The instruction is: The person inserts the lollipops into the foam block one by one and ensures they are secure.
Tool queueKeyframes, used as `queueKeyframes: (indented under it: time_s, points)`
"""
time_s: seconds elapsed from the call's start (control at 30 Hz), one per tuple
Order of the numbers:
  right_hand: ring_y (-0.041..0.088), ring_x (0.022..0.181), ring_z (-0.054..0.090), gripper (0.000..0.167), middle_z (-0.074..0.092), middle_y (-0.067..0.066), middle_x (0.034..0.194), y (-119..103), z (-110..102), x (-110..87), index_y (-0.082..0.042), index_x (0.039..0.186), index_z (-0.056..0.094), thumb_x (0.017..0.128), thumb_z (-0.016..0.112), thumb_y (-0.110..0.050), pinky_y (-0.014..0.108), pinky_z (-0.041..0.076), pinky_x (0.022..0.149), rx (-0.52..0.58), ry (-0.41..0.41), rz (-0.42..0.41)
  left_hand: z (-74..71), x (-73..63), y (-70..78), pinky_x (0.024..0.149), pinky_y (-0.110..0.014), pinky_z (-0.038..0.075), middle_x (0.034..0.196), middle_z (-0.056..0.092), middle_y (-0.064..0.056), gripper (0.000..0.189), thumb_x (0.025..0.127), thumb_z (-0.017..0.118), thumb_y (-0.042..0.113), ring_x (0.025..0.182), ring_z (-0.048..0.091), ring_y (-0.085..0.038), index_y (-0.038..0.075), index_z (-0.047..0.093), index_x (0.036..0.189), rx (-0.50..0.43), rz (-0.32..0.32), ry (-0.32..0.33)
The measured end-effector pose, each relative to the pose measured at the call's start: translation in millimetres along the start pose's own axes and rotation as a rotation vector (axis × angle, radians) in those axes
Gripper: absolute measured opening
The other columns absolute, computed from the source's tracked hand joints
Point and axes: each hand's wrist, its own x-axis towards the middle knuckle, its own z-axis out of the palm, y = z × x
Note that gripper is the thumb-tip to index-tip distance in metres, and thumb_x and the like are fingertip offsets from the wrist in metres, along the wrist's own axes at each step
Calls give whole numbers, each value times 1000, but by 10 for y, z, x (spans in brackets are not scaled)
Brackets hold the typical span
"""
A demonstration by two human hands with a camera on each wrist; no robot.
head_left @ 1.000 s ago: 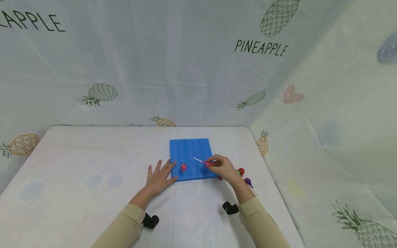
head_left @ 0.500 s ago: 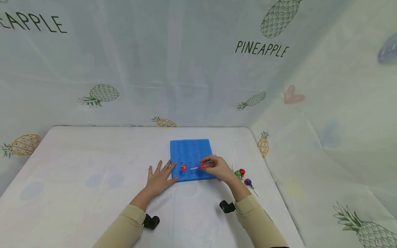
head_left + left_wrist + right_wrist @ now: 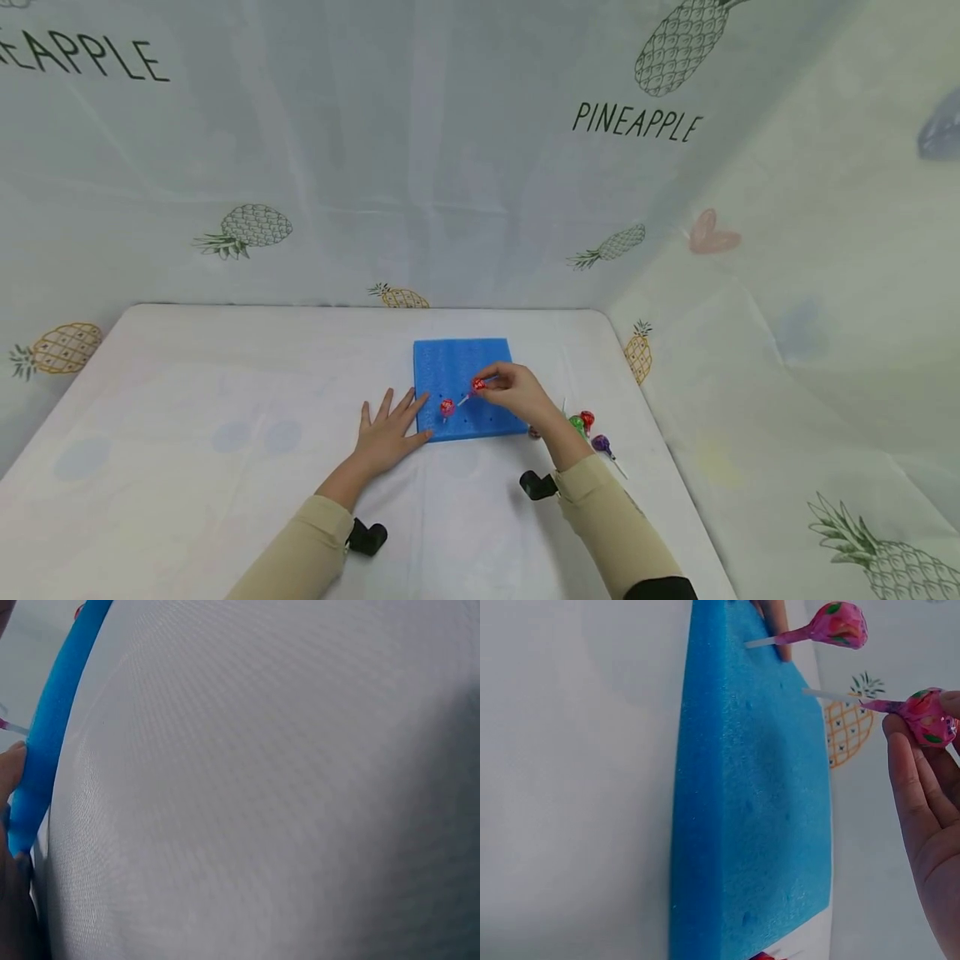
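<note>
A blue foam block (image 3: 457, 358) with small holes lies on the table. My left hand (image 3: 385, 439) rests on its left edge, fingers straight and spread. One lollipop in a pink-red wrapper (image 3: 447, 407) stands upright, its stick in the block near that hand. My right hand (image 3: 522, 397) pinches another pink-red lollipop (image 3: 928, 720) by its wrapped head between thumb and fingers. The held lollipop's white stick (image 3: 829, 695) points down toward the block, tilted in the head view, and its tip overlaps the block's surface in the right wrist view.
To the right of the block lie a green lollipop (image 3: 577, 422), a red lollipop (image 3: 587, 419) and a purple lollipop (image 3: 602, 444). Another lollipop (image 3: 534, 432) is partly hidden by my right wrist. A pineapple-print cloth (image 3: 450, 167) hangs behind the table.
My right hand has moved left over the block with the lollipop, whose stick has turned from pointing up-left to pointing down-left. The left hand stays in place.
</note>
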Motion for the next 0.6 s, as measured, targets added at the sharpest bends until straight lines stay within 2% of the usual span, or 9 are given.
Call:
queueKeyframes:
  time_s: [0.2,0.6]
  points:
    - [16,92,67,21,69,4,108,-57,36,121,-12,109,73,89,74,-18,34,55,82,-16,-28,-15,-9,-5,14,106,-69,-9,159,24,-10,73,94,54,55,146,3,-43,22,31,154,13,-10,-5]
    - [15,96,68,28,68,1,112,-80,159,317,-12,115,73,90,73,-24,40,53,90,-66,-79,7,-22,-6,16,106,-69,-9,160,23,-10,72,95,52,56,146,2,-43,22,30,155,17,-14,-16]
